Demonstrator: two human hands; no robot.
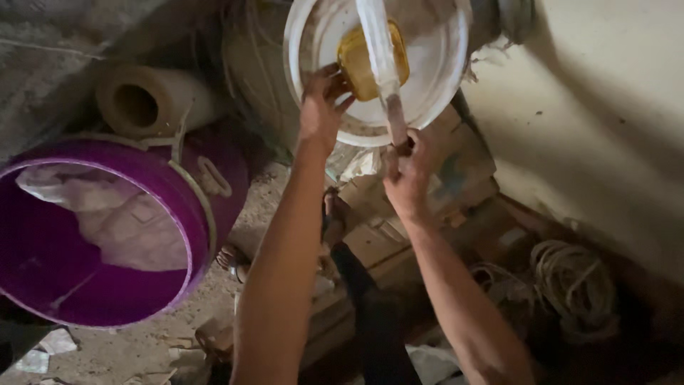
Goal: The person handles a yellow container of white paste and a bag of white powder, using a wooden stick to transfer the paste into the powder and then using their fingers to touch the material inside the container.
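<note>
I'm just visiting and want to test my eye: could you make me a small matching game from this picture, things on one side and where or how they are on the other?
Things:
1. left hand
2. right hand
3. purple drum
4. coiled rope

Places or states:
A. lying on its side at the left, pale sheeting inside
B. gripping the lower end of a long pale stick
C. on the ground at the lower right, near the wall
D. on a yellow container inside the white bucket

Pairs: 1-D, 2-B, 3-A, 4-C
</note>
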